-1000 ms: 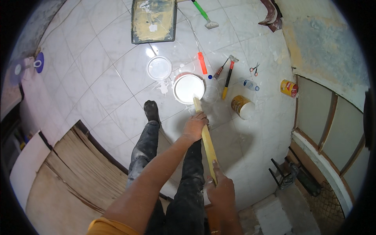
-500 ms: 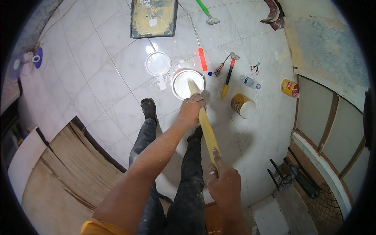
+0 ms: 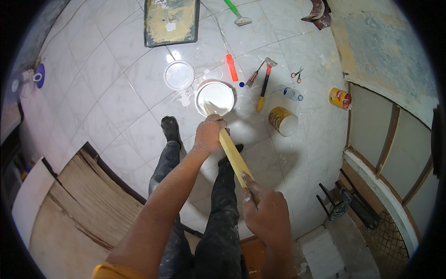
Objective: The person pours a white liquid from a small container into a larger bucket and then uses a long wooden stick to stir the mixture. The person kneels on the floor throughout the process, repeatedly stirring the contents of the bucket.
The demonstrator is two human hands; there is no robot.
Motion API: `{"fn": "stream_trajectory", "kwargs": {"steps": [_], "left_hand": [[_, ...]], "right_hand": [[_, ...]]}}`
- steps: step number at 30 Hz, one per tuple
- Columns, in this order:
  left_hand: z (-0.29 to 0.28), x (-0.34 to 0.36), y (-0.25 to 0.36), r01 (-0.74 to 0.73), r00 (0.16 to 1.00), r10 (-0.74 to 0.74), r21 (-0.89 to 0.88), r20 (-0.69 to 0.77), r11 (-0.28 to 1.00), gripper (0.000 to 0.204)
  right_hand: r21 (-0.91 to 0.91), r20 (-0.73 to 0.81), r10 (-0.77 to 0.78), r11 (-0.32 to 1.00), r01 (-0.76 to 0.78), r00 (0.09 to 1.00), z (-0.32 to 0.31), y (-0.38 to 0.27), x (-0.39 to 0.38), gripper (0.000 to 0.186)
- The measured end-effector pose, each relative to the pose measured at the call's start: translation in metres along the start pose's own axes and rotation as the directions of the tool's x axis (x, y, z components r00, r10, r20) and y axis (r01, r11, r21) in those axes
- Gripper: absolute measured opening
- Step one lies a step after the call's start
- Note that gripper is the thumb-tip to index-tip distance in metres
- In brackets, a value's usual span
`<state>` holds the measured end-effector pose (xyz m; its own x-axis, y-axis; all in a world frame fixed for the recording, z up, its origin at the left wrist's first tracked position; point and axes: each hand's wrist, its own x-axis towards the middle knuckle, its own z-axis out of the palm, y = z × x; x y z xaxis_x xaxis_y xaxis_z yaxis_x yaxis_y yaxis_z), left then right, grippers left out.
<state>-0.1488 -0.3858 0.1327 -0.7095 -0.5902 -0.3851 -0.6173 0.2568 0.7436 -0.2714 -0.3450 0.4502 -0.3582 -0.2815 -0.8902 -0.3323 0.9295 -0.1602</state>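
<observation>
Both of my hands are wrapped round a long, flat strip of yellowish wood (image 3: 234,154). My left hand (image 3: 210,133) grips it near its far end, just short of a round bucket of white paint (image 3: 215,97). Lower down and to the right, my right hand (image 3: 265,208) holds the near end. The strip slants from upper left to lower right, and its far tip reaches over the bucket's near edge. Whether the tip dips into the white paint, I cannot tell. Left of the bucket lies a clear round lid (image 3: 179,75).
A paint tray (image 3: 170,23) lies at the far side. Beyond the bucket are an orange-handled roller frame (image 3: 232,68), a screwdriver (image 3: 252,79), a hammer (image 3: 265,84), scissors (image 3: 297,74) and a plastic bottle (image 3: 292,94). Yellow cans (image 3: 283,122) stand or lie to the right. A green-handled scraper (image 3: 238,14) is farther off.
The view has shifted a little, so the floor things sit slightly farther left. Both hands keep their hold on the wooden strip, whose tip now sits nearer the bucket's near rim.
</observation>
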Motion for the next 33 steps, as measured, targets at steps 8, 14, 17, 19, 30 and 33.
{"fn": "stream_trajectory", "kwargs": {"steps": [8,14,17,19,30,33], "left_hand": [[0.014,0.043,0.040,0.122,0.975,-0.159,-0.223,-0.157,0.967,0.020],[0.023,0.016,0.042,0.116,0.991,-0.128,-0.236,-0.034,0.965,0.023],[0.006,0.006,0.021,0.123,0.992,-0.115,-0.176,0.059,0.977,0.024],[-0.009,0.012,0.009,0.118,0.992,-0.110,-0.132,0.067,0.984,0.024],[-0.006,0.028,0.033,0.118,0.987,-0.141,-0.260,-0.071,0.958,0.020],[-0.013,0.013,0.011,0.161,0.985,-0.169,-0.180,-0.032,0.970,0.021]], "right_hand": [[-0.346,-0.084,-0.035,0.938,0.004,0.996,-0.016,-0.023,0.009,0.040],[-0.438,0.054,-0.020,0.898,0.042,0.998,-0.020,-0.034,0.007,0.045],[-0.365,0.109,-0.056,0.927,0.093,0.992,-0.017,-0.035,0.007,0.047],[-0.336,0.110,-0.082,0.935,0.115,0.991,-0.016,-0.038,0.009,0.046],[-0.487,0.047,-0.111,0.865,0.120,0.993,-0.011,-0.050,0.008,0.045],[-0.416,0.101,-0.105,0.899,0.138,0.989,-0.011,-0.055,0.008,0.045]]}}
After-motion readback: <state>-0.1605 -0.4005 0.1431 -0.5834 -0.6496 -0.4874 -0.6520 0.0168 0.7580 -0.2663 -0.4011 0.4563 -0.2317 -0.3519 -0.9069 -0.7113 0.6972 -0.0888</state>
